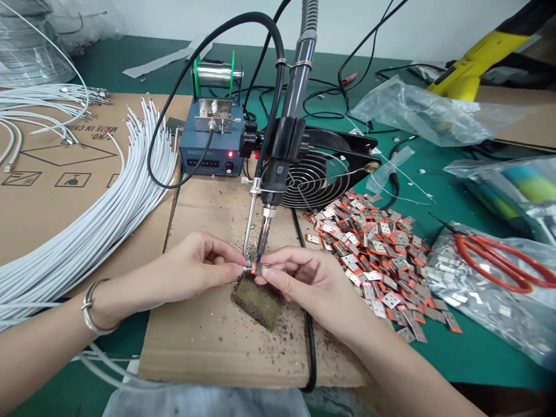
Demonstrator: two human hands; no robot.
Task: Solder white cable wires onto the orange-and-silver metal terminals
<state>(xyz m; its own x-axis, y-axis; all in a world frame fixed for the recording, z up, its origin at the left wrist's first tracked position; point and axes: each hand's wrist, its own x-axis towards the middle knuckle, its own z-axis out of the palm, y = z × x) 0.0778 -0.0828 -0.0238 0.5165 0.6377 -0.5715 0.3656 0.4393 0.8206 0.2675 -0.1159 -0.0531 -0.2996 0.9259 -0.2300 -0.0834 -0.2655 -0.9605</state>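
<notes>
Under the tip of the mounted soldering iron point(263, 237), my two hands meet above a brown sponge block point(258, 301). My left hand point(204, 266) pinches the end of a white cable, mostly hidden by the fingers. Between the thumb and fingers of my right hand point(299, 275) is a small metal USB connector point(262, 269); its orange part faces the cable end. A thin bent solder feed tube point(249, 229) comes down beside the iron, close to my left fingertips.
White cables point(130, 191) lie in a bundle at the left. A blue feeder box point(211, 147) with a solder spool point(215, 75) and a black fan point(321, 176) stand behind. Many connectors point(382, 255) are heaped at right, near orange-handled scissors point(495, 260). A black cord point(309, 347) crosses the cardboard point(195, 353).
</notes>
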